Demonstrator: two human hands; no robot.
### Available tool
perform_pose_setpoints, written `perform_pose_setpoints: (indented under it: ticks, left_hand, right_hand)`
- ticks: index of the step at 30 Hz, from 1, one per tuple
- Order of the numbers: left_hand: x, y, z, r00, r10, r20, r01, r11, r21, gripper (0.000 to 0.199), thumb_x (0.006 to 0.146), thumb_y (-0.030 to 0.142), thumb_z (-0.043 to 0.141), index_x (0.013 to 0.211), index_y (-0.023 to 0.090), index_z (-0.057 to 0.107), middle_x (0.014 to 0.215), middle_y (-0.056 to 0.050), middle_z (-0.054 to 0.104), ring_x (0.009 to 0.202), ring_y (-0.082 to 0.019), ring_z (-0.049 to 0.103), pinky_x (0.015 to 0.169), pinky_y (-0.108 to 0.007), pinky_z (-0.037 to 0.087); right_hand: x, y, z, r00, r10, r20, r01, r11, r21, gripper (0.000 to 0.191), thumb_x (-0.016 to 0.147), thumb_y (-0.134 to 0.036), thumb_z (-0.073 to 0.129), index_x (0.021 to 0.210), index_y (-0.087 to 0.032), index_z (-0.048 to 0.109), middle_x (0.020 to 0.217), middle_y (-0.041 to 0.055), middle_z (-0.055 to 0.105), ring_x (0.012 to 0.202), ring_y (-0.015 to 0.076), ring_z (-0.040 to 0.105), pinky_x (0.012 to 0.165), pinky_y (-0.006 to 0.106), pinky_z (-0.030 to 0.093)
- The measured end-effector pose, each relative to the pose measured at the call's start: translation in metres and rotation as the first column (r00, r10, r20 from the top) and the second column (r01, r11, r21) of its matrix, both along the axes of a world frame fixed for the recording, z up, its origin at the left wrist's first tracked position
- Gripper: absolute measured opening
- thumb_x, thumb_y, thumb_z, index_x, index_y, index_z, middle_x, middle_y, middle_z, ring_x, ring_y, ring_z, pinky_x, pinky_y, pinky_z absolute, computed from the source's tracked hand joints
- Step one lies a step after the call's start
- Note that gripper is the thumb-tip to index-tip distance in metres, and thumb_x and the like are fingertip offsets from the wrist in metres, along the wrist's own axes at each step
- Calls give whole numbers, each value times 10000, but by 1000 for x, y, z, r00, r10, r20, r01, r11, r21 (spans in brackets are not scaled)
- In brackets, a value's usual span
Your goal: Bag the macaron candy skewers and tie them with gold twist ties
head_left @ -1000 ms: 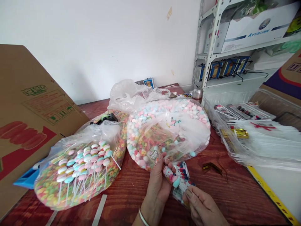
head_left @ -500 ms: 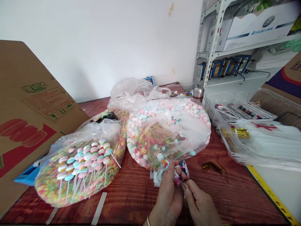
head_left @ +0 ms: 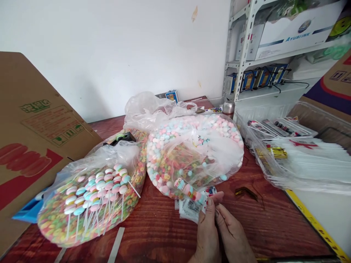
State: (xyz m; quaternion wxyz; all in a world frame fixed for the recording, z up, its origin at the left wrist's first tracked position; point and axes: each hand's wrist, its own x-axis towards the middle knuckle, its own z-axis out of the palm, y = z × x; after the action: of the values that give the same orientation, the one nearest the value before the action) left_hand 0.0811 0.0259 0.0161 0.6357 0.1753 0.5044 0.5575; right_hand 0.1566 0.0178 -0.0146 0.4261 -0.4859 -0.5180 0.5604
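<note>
My left hand (head_left: 207, 233) is closed around the lower end of a wrapped candy stick (head_left: 189, 191), whose pastel pieces point up and left over a large clear bag of pink, white and blue candies (head_left: 230, 128). Against it, my right hand (head_left: 233, 232) has its thumb and fingers pinched at the lower end of the same wrapping; the fingertips partly hide what they grip. Small printed packets (head_left: 189, 208) lie on the table just left of my hands. Lollipops of stacked pastel candies (head_left: 101, 186) rest on a bag of colourful ring candies (head_left: 52, 228) at the left.
A cardboard box (head_left: 41, 128) stands at the left, by a blue scoop (head_left: 29, 210). At the right, a clear bin (head_left: 263, 164) holds white sleeves. A gold tie (head_left: 246, 192) lies on the red wooden table (head_left: 153, 230). Behind are a metal flask (head_left: 228, 107) and shelves (head_left: 244, 47).
Both hands have moved slightly right and down. The candy stick, mostly hidden by the fingers before, now shows at length above them. The view has shifted a little.
</note>
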Motion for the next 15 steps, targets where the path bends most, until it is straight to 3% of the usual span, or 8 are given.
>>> perform_pose_setpoints:
  ticks: [4, 6, 8, 10, 12, 15]
  left_hand:
    - [-7, -6, -2, 999, -39, -4, 39, 999, 32, 341, 876, 438, 588, 1076, 204, 734, 1255, -73, 664, 1301, -226, 467, 1143, -326, 245]
    - [-12, -8, -1, 998, -37, -50, 41, 995, 88, 270, 846, 386, 647, 1029, 215, 750, 1218, -66, 684, 1345, -203, 423, 1164, -295, 190]
    - [-16, -11, 1, 994, -69, -81, 80, 987, 139, 234, 833, 358, 668, 989, 208, 757, 1199, -77, 692, 1366, -192, 399, 1172, -276, 151]
    - [-21, -13, 3, 994, -110, -13, 110, 979, 172, 270, 841, 383, 652, 1020, 205, 746, 1233, -88, 674, 1350, -209, 424, 1169, -308, 189]
    - [-25, -14, 6, 990, -108, 88, 91, 979, 182, 308, 842, 395, 650, 1082, 216, 723, 1235, -92, 672, 1288, -229, 495, 1133, -350, 285]
    - [-31, -15, 9, 996, -20, 87, 8, 991, 134, 271, 799, 288, 719, 1055, 201, 731, 1097, -88, 721, 1128, -213, 602, 1024, -306, 404]
  right_hand:
    - [-3, -3, 4, 987, -106, -117, 94, 990, -105, 400, 931, -567, 460, 1007, -217, 638, 1008, 67, 702, 963, 223, 642, 831, 293, 520]
    - [-6, -3, 11, 955, -155, -251, 105, 974, -200, 361, 903, -567, 515, 981, -232, 626, 932, 49, 697, 876, 208, 649, 750, 284, 532]
    - [-9, -2, 18, 874, -194, -446, 46, 945, -323, 317, 847, -550, 613, 923, -243, 600, 786, 5, 663, 710, 170, 627, 596, 245, 510]
    - [-12, -1, 23, 759, -233, -608, -50, 910, -411, 334, 771, -520, 721, 808, -238, 546, 599, -68, 543, 485, 94, 491, 446, 179, 401]
    - [-14, -1, 24, 686, -259, -680, -115, 884, -453, 404, 723, -508, 780, 737, -224, 493, 504, -124, 394, 373, 33, 273, 378, 142, 269]
    - [-15, -4, 20, 702, -245, -669, -173, 852, -494, 474, 666, -587, 793, 851, -222, 554, 462, -162, 281, 352, 15, 116, 348, 149, 198]
